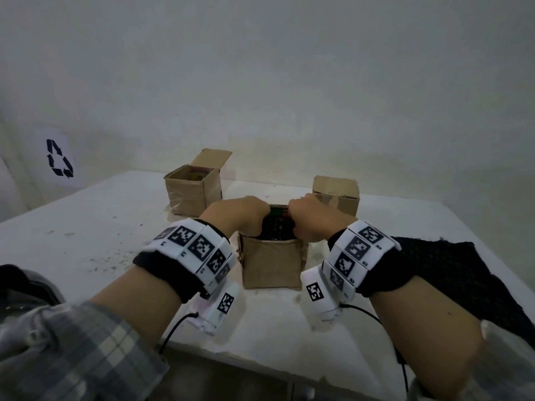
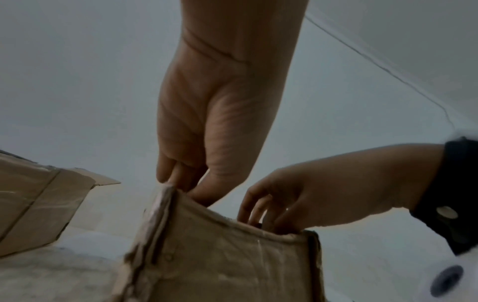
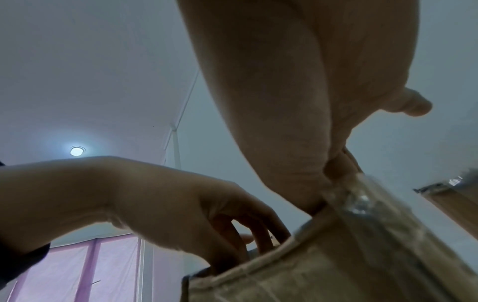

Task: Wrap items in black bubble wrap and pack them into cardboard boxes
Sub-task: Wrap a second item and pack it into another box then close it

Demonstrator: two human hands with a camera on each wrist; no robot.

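A small open cardboard box [image 1: 270,264] stands in the middle of the white table [image 1: 86,227]. A dark bundle in black bubble wrap [image 1: 278,222] sticks out of its top. My left hand [image 1: 246,217] grips the bundle's left end and my right hand [image 1: 305,219] grips its right end, fingers curled over the top and thumbs on the near side. In the left wrist view the left hand [image 2: 201,132] reaches down behind the box wall [image 2: 227,255]; the right hand [image 2: 323,190] dips in beside it. The fingertips are hidden inside the box [image 3: 323,265].
An open box [image 1: 191,192] with something coloured inside stands at the back left. A closed box [image 1: 335,195] sits at the back right. A loose sheet of black bubble wrap [image 1: 451,273] lies on the table to the right. A wall runs close behind.
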